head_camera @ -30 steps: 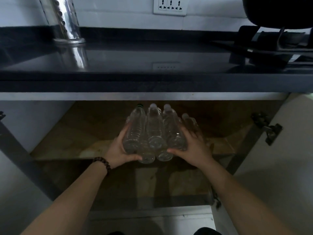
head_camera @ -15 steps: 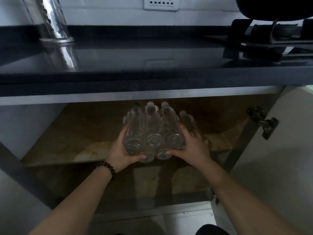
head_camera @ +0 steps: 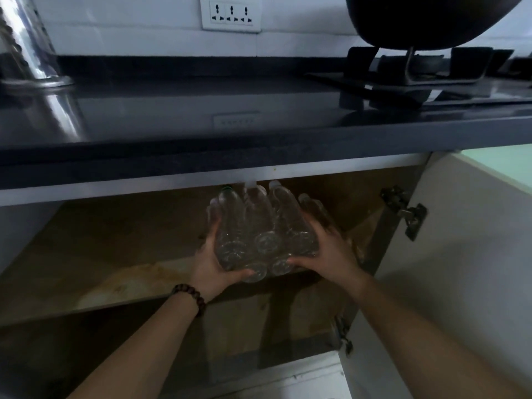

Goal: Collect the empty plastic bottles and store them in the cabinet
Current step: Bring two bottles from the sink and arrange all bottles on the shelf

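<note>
Several clear empty plastic bottles (head_camera: pixel 259 226) are bunched together, caps pointing into the open cabinet, bases towards me. My left hand (head_camera: pixel 214 266) cups the bundle from the left and underneath. Pressed against its right side is my right hand (head_camera: pixel 328 249), fingers spread over the outermost bottle. The bundle hangs just above the front edge of the cabinet's brown shelf (head_camera: pixel 115 254), its caps close under the white top rail (head_camera: pixel 172 182).
The cabinet door (head_camera: pixel 460 254) stands open at the right, hinges on its inner edge. A dark countertop (head_camera: pixel 201 116) overhangs above, with a steel vessel (head_camera: pixel 26 47) at left and a stove with a black pan (head_camera: pixel 417 21) at right. A lower compartment lies beneath the shelf.
Both hands have carried the bottle bundle slightly up and deeper towards the cabinet opening; the caps now reach under the top rail. The grip is unchanged.
</note>
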Available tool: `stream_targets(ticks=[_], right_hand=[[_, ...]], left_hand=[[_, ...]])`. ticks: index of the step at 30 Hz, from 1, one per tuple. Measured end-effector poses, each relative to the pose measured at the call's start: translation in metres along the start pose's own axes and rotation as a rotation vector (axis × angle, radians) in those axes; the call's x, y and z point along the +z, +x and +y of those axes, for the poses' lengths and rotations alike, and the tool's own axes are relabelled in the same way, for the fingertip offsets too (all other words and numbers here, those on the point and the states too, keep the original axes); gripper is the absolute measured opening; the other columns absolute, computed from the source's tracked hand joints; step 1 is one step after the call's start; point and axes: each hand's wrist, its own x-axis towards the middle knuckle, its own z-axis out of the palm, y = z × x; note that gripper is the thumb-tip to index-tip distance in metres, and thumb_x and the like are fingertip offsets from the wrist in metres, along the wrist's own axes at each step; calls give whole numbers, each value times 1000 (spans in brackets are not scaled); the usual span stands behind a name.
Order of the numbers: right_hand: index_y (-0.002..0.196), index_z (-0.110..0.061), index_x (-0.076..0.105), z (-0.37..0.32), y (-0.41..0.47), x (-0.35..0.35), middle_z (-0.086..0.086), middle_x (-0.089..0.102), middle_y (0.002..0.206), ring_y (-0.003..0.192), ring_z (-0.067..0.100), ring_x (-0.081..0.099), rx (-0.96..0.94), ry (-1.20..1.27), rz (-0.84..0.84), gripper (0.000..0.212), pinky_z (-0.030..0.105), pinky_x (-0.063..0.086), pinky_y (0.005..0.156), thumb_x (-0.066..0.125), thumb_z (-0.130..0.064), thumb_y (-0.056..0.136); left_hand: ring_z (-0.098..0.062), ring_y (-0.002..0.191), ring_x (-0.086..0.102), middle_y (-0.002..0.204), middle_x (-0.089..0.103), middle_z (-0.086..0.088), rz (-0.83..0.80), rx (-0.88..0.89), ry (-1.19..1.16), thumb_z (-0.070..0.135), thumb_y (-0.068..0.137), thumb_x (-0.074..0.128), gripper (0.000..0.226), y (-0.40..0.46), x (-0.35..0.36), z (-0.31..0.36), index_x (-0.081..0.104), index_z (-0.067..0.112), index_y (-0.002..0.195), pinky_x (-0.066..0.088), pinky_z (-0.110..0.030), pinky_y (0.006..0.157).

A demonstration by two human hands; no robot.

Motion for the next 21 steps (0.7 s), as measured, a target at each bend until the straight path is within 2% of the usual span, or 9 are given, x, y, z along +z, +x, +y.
stream_targets(ticks=[4,7,11,12,14,16,18,21], right_hand=[[143,-57,0,16,6,-11,-4,29,154,143,24,22,51,-9,13,107,55,3,116,70,-70,63],[143,-54,6,23,9,-15,-3,33,153,143,25,23,73,11,30,105,54,3,118,71,-70,62],[143,-55,4,25,11,-17,-3,32,153,143,26,23,68,14,-4,105,54,0,118,70,-71,63],[143,-56,6,23,12,-17,-5,33,153,142,24,25,60,43,-15,106,54,2,118,71,-72,61],[142,-57,12,17,14,-18,-8,39,149,139,20,32,36,168,-25,108,54,19,117,74,-72,55],[142,-58,14,7,16,-17,-4,39,148,137,20,37,23,207,-32,104,50,33,112,79,-59,61],[145,-51,19,-2,16,-15,1,38,148,136,22,37,41,131,-45,94,45,35,112,79,-40,73],[143,-40,34,-2,15,-17,2,42,143,133,22,41,65,95,30,77,41,37,111,75,-30,79]], left_hand=[[-9,129,37,145,41,4,-20,17,25,23,55,92,130,15,18,7,5,39,151,32,-39,108],[-16,133,40,144,43,4,-23,11,69,28,54,92,131,24,25,8,4,40,150,32,-37,108],[-18,132,42,142,46,3,-18,-11,76,28,53,93,132,26,27,8,5,35,152,35,-36,108],[-18,132,43,142,46,2,-18,-16,89,29,52,93,133,26,26,7,5,34,152,35,-36,108],[-20,132,43,143,46,2,-34,-26,130,35,53,92,132,27,22,9,4,35,151,33,-37,111],[-22,131,44,141,47,2,-51,-40,138,43,55,89,126,28,17,11,6,36,150,33,-41,112],[-21,127,47,140,48,2,-39,-61,79,45,62,85,114,29,16,16,11,36,148,38,-36,105],[-21,125,48,141,46,2,-10,-83,49,53,68,79,104,30,18,20,13,36,146,39,-32,99]])
